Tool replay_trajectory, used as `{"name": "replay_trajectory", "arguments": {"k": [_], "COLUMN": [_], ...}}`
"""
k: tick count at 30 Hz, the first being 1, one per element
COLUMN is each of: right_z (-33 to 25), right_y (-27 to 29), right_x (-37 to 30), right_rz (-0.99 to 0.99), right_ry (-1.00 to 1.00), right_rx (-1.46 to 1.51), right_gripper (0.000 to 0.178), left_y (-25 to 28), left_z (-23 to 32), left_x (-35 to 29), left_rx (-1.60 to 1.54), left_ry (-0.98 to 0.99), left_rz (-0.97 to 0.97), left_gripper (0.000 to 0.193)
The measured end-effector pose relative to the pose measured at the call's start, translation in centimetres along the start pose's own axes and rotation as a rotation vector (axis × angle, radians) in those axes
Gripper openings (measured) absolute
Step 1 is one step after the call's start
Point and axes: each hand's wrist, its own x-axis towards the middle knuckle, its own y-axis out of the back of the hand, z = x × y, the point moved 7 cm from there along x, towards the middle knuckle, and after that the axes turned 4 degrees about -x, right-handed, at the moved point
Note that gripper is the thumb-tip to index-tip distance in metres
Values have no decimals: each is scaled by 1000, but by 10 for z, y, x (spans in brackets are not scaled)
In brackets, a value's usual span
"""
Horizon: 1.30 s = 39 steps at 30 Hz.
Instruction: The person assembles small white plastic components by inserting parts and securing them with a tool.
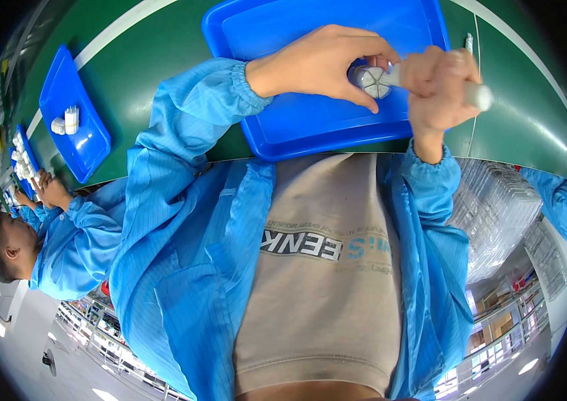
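Observation:
Over the blue tray (327, 130), my left hand (327, 61) curves its thumb and fingers around a round white piece (374, 81). Dark lines divide its end into wedges, and its rim looks clear. My right hand (438, 83) is closed in a fist around a white rod-like tool with a rounded end (479, 97), blurred by motion. The tool's other end points toward the white piece; whether they touch I cannot tell.
On the green table (156, 47), a second blue tray (89, 148) at the left holds white bundles (71, 120). Farther left, a co-worker (63, 247) in blue handles white pieces (23, 160). Stacked clear trays (494, 214) stand at right. A small clear item (469, 43) lies beyond my right hand.

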Motion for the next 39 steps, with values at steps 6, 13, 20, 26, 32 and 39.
{"name": "replay_trajectory", "arguments": {"k": [6,13,20,26,32,39], "right_z": [-12,-6,-10,0,-13,-2], "right_y": [10,2,-10,-6,12,3], "right_x": [14,6,-2,-2,11,7], "right_rz": [-5,-117,-211,-118,-59,-226], "right_ry": [-79,44,196,67,15,-36], "right_rx": [67,19,-174,-50,116,89], "right_gripper": [39,38,37,35,32,37], "left_y": [-1,-4,-3,-5,3,1], "left_z": [-4,-3,-2,0,-1,-4], "left_x": [-2,0,0,-2,2,-1], "left_rx": [-199,-185,-190,-90,-108,-165], "left_ry": [94,149,157,-5,55,107], "left_rz": [-25,-113,-127,11,11,-44], "left_gripper": [68,77,77,75,69,71]}}
